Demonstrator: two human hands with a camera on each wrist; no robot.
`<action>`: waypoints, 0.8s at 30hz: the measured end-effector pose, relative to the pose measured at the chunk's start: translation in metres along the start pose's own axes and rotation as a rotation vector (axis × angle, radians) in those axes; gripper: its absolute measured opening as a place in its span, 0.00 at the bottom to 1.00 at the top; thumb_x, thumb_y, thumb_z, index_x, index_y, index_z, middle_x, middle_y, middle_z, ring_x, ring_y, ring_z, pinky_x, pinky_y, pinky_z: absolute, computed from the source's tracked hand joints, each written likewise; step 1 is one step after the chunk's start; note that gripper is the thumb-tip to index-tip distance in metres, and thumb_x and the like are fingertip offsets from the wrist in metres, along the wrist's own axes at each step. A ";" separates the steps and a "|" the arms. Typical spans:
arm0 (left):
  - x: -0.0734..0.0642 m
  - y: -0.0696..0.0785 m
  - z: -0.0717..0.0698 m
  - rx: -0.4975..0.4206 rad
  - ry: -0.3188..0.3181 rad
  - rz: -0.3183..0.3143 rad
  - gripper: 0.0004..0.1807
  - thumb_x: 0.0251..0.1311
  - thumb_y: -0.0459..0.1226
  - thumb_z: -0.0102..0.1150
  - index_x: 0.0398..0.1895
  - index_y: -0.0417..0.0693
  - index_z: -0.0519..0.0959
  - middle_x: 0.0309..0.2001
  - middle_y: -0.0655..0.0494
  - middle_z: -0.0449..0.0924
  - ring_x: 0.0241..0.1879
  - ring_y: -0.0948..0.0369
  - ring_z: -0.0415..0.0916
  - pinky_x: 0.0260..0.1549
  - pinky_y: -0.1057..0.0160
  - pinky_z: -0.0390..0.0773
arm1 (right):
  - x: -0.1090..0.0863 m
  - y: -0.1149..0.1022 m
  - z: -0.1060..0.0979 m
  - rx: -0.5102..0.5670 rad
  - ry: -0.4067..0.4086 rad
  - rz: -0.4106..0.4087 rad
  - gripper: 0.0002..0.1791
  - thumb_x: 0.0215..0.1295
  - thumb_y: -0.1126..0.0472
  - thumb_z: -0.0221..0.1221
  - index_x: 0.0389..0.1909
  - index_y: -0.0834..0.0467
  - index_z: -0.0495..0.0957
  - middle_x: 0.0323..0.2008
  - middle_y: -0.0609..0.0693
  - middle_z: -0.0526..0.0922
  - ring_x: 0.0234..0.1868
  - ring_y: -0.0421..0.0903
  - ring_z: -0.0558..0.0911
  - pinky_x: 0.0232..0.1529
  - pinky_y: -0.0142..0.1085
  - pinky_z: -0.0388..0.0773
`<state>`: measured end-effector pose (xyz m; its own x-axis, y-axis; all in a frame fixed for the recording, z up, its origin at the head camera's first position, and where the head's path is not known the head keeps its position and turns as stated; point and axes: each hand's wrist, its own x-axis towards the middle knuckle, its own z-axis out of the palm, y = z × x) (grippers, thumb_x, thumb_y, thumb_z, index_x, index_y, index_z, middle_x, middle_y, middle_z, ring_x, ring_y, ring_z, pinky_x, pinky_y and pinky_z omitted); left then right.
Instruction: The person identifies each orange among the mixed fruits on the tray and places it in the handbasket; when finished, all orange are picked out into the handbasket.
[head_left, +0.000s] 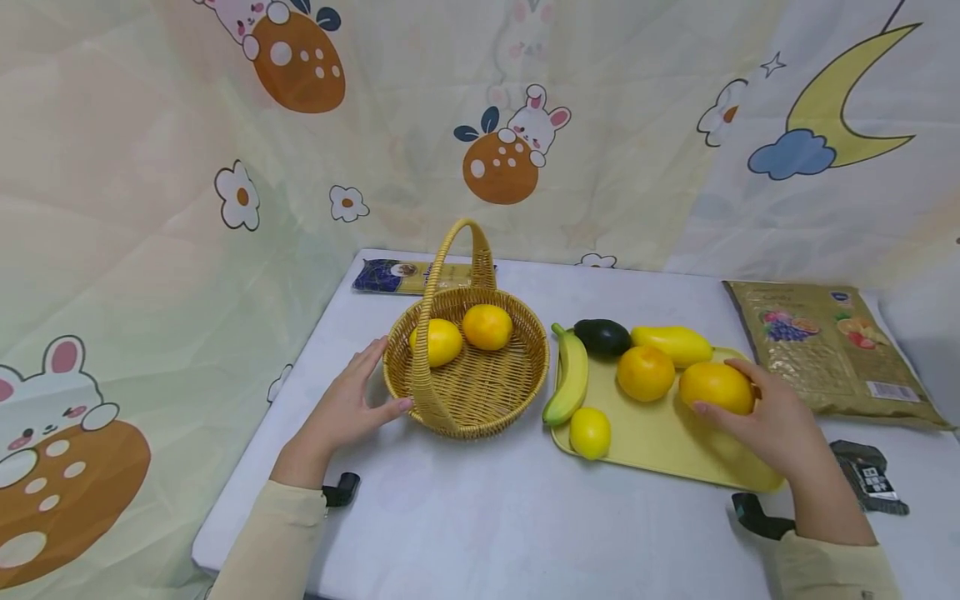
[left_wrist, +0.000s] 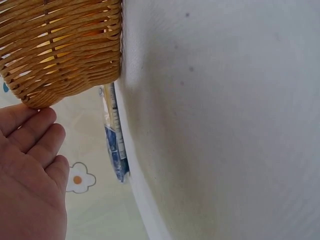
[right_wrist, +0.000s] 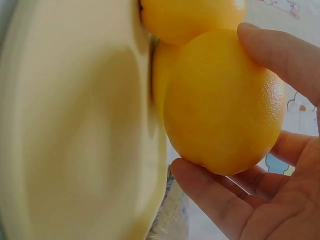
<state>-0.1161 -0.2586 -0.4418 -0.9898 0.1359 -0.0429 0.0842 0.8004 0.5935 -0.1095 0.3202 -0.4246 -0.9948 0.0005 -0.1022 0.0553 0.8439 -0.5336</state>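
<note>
My right hand grips an orange between thumb and fingers, over the right part of a yellow tray. Beside it on the tray are another orange, a long yellow fruit, a dark green avocado-like fruit, a banana and a lemon. My left hand touches the left side of a wicker basket with extended fingers, the thumb near its front. Two yellow-orange fruits lie inside. In the left wrist view, fingertips meet the basket wall.
Behind the basket lies a blue and gold packet. A large gold bag lies right of the tray, with a small black packet in front of it. Printed cloth hangs behind and left of the white table.
</note>
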 end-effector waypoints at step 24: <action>-0.001 -0.001 0.000 -0.004 0.002 0.004 0.64 0.53 0.71 0.68 0.86 0.68 0.44 0.86 0.56 0.45 0.85 0.41 0.42 0.78 0.28 0.52 | 0.009 -0.022 -0.016 0.030 0.104 -0.090 0.54 0.66 0.37 0.68 0.80 0.66 0.58 0.70 0.76 0.67 0.61 0.74 0.69 0.54 0.73 0.73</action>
<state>-0.1155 -0.2591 -0.4426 -0.9897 0.1375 -0.0391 0.0872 0.7973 0.5973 -0.1215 0.3100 -0.3998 -0.9993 -0.0172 0.0338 -0.0333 0.8265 -0.5620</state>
